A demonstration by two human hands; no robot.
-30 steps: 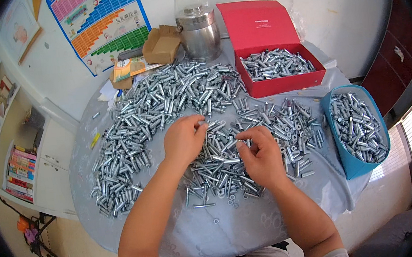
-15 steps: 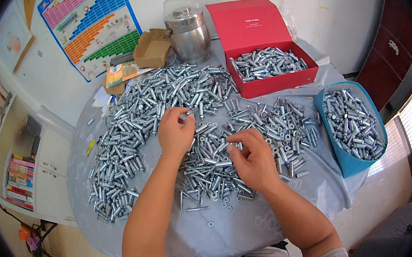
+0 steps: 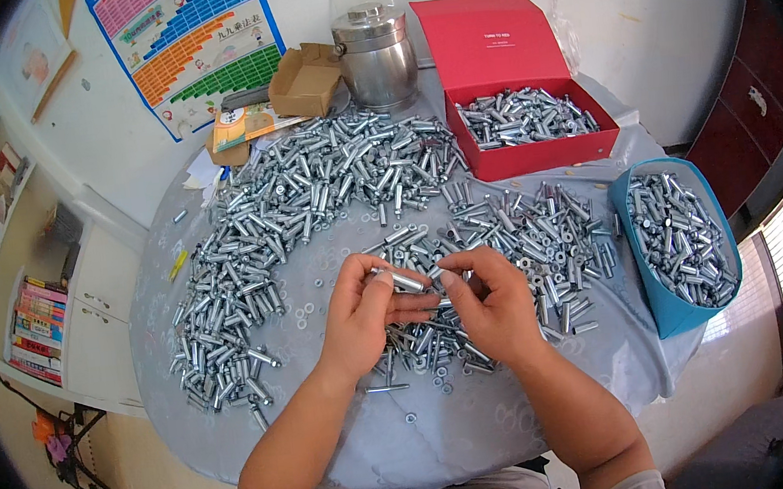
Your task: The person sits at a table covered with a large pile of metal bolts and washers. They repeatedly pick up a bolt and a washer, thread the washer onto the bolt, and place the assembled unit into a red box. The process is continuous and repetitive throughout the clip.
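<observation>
My left hand [image 3: 361,315] grips a shiny silver expansion bolt [image 3: 406,283] between thumb and fingers, its tube-like sleeve pointing right. Close beside it, my right hand [image 3: 490,303] pinches a small metal piece [image 3: 435,273] between thumb and forefinger; its kind is too small to make out. The two hands almost meet above a heap of loose bolts, sleeves and washers [image 3: 555,233], part of which they hide. Beyond and to the left, a curved pile of bolts [image 3: 250,244] spreads over the grey tablecloth [image 3: 290,462].
An open red box [image 3: 543,156] full of bolts stands at the back right. Near the table's right edge is a teal bin [image 3: 656,280], also filled. A steel pot [image 3: 377,62] and a cardboard tray [image 3: 305,81] sit at the back. One washer [image 3: 411,418] lies near the front.
My left hand has come back from the far pile toward my right hand and now holds an expansion bolt. The right hand has stayed roughly in place. The view has shifted slightly.
</observation>
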